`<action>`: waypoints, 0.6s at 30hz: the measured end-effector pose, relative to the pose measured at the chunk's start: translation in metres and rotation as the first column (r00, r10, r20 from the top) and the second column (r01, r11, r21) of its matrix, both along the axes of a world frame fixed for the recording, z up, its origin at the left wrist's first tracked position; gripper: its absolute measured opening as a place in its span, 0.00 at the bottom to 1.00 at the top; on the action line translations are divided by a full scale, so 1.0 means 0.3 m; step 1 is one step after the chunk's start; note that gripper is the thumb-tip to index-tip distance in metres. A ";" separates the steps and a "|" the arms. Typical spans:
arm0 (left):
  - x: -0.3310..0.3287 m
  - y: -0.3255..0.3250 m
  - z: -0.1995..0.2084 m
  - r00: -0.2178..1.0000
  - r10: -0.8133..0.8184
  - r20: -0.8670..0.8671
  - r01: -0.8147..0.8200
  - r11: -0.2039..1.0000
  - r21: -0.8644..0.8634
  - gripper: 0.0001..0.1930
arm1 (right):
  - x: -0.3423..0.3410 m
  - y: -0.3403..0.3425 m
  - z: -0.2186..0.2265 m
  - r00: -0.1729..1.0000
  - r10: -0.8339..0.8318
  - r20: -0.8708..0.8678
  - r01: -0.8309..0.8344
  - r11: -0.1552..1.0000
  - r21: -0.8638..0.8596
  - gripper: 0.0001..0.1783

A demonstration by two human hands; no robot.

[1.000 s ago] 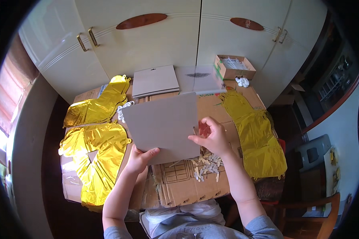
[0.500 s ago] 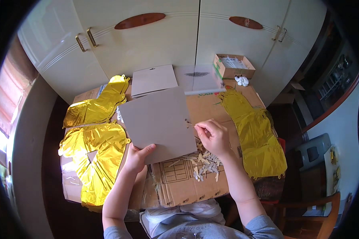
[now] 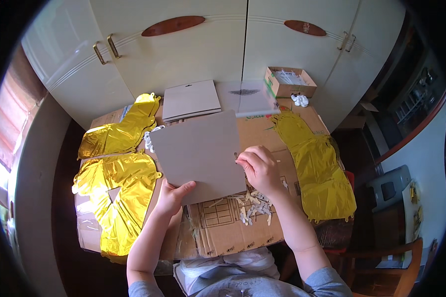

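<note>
My left hand [image 3: 172, 197] grips a stiff grey cardboard sheet [image 3: 198, 153] by its lower left corner, thumb on top and fingers underneath. The sheet is held tilted above the table. At its right edge, beside a small cut-out [image 3: 236, 155], the fingertips of my right hand [image 3: 256, 167] are pinched together. Whatever lies between them is too small to make out. Below the right wrist, a loose heap of small grey and tan cardboard scraps [image 3: 256, 207] is spread on the flattened cardboard [image 3: 233, 236] covering the table.
Gold foil balloons, uninflated, lie at left [image 3: 126, 183] and right [image 3: 317, 173]. Behind the sheet are stacked grey cards [image 3: 191, 101], a clear plastic bag [image 3: 248, 99] and a carton [image 3: 290, 84] of white sticks. White coils [image 3: 148, 141] sit left; a wooden chair [image 3: 406, 267] stands lower right.
The grey sheet has shifted slightly right and down, uncovering more of the white coils. My right fingertips have come closer to its right edge, still pinched.
</note>
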State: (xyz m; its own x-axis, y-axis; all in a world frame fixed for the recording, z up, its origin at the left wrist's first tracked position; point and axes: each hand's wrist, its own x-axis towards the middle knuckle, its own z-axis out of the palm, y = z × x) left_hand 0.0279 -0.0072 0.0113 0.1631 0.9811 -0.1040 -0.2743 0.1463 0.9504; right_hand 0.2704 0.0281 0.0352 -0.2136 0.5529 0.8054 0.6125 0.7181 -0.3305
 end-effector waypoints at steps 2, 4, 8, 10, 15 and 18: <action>0.005 -0.001 0.004 1.000 0.010 0.008 -0.010 0.999 0.046 0.15 | -0.001 -0.003 0.000 0.996 0.037 -0.076 -0.041 0.998 -0.056 0.06; 0.004 0.002 0.003 1.000 0.022 0.016 -0.023 0.998 0.057 0.15 | 0.001 -0.011 -0.007 0.958 0.094 -0.271 -0.160 0.960 -0.231 0.04; -0.007 0.012 -0.004 0.997 0.062 0.048 -0.063 0.998 0.021 0.17 | 0.046 -0.009 0.005 0.849 0.223 -0.478 -0.412 0.846 -0.338 0.01; -0.012 0.015 -0.010 0.995 0.088 0.046 -0.090 0.995 0.042 0.17 | 0.069 0.009 -0.009 0.939 0.193 -0.286 -0.290 0.890 -0.351 0.04; -0.030 0.024 -0.011 0.990 0.133 -0.051 -0.108 0.932 0.346 0.09 | 0.013 0.005 -0.024 0.944 0.140 -0.300 -0.267 0.858 -0.439 0.13; -0.073 0.047 -0.090 0.970 0.142 -0.197 -0.030 0.875 0.483 0.08 | -0.029 -0.024 -0.006 0.976 0.126 -0.177 -0.201 0.833 -0.516 0.14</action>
State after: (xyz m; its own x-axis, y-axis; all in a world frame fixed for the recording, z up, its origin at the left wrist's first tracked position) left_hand 0.0059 0.0070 -0.0158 0.1035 0.9297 0.3534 -0.0414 -0.3510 0.9355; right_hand 0.2617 0.0210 0.0333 -0.2531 0.8679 0.4275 0.4265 0.4967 -0.7559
